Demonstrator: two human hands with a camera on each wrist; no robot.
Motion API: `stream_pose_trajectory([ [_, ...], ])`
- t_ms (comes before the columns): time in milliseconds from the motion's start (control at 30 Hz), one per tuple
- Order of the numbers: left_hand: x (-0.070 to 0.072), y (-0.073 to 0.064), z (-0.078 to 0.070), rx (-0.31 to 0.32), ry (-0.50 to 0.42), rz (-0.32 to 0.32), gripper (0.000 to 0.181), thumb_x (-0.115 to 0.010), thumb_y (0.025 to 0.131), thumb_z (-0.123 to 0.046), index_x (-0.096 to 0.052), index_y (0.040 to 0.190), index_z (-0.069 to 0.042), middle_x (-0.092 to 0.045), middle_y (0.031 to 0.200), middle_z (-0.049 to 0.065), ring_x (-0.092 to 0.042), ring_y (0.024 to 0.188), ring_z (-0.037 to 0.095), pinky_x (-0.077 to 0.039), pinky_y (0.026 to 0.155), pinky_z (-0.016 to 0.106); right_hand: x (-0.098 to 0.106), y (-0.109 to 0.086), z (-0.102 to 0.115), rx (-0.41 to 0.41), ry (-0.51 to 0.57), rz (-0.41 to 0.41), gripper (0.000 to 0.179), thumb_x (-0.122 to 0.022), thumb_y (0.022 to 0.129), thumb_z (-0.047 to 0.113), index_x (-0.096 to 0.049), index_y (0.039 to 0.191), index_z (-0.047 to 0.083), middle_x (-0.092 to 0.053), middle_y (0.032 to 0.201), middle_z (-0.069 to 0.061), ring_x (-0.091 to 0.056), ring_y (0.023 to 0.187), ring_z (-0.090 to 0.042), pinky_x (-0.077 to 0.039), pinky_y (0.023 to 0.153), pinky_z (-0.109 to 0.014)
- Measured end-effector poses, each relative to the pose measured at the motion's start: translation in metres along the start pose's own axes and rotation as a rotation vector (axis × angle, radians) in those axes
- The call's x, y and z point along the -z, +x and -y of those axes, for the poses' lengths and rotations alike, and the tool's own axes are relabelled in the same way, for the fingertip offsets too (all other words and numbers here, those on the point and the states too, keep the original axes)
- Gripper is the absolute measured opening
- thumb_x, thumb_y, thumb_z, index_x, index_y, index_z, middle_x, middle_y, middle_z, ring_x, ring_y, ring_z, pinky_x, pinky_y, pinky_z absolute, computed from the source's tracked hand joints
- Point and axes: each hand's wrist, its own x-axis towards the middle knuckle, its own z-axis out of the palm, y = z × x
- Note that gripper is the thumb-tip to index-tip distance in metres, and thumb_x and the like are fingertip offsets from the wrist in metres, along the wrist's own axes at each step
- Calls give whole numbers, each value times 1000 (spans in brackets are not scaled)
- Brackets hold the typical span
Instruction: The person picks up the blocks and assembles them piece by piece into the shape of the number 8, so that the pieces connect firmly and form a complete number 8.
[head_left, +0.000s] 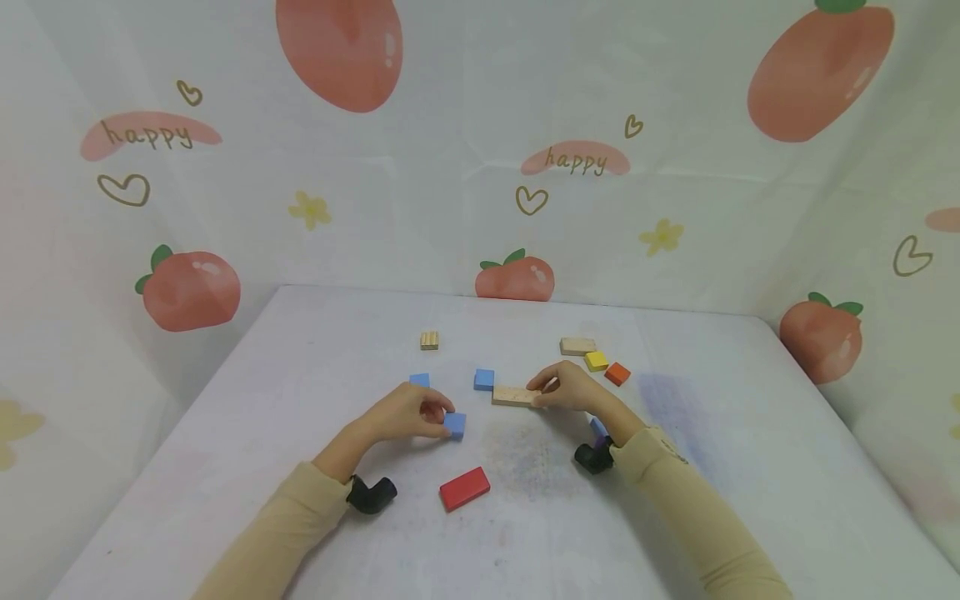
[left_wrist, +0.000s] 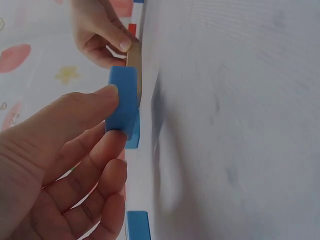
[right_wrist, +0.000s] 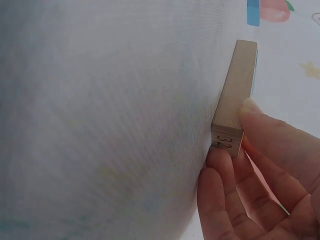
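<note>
My left hand (head_left: pixel 405 414) pinches a blue block (head_left: pixel 455 425) between thumb and fingertips, seen close up as a blue block (left_wrist: pixel 121 100) in the left wrist view. My right hand (head_left: pixel 567 387) grips the right end of a long plain wooden block (head_left: pixel 513 396) that lies on the table. In the right wrist view, the end of this wooden block (right_wrist: pixel 235 95) bears the mark "32". Another blue block (head_left: pixel 483 379) stands by its far left end. Behind the left hand, a further blue block (head_left: pixel 419 380) is partly hidden.
A red block (head_left: pixel 465 489) lies in front, between the forearms. Farther back are a striped wooden block (head_left: pixel 429 340), a plain wooden block (head_left: pixel 577 346), a yellow block (head_left: pixel 596 361) and an orange block (head_left: pixel 617 373). A blue piece (head_left: pixel 597 427) shows beside the right wrist.
</note>
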Motion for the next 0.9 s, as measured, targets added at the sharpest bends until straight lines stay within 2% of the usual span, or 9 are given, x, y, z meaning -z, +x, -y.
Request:
stream_pose_trajectory([
  [200, -4, 9, -6, 20, -23, -27, 30, -75, 77, -19, -68, 104, -6, -62, 77, -2, -52, 72, 7, -45, 67, 17, 0, 1, 0, -25, 4, 2, 25, -71, 81, 13, -70, 104, 5, -68, 105, -11, -60, 87, -15, -52, 73, -25],
  [400, -8, 16, -10, -7, -3, -38, 30, -75, 77, -18, -68, 103, -4, -63, 77, -1, -52, 71, 6, -44, 65, 16, -1, 1, -1, -31, 7, -1, 24, -72, 80, 13, -70, 103, 5, -69, 103, -10, -62, 87, -15, -53, 74, -27],
  [667, -11, 24, -17, -9, -11, -45, 30, -75, 77, -18, -67, 102, -3, -64, 77, 1, -52, 70, 5, -44, 64, 16, 0, -1, 0, 16, 12, 0, 25, -71, 81, 11, -69, 104, 2, -69, 103, -13, -61, 85, -14, -53, 73, -26],
  [900, -17, 33, -16, -5, -4, -65, 30, -75, 77, -17, -67, 102, -3, -64, 78, 2, -52, 70, 6, -44, 64, 16, 0, -1, 0, 14, 16, 0, 24, -71, 80, 10, -69, 103, 2, -68, 102, -12, -59, 83, -13, -52, 72, -25],
])
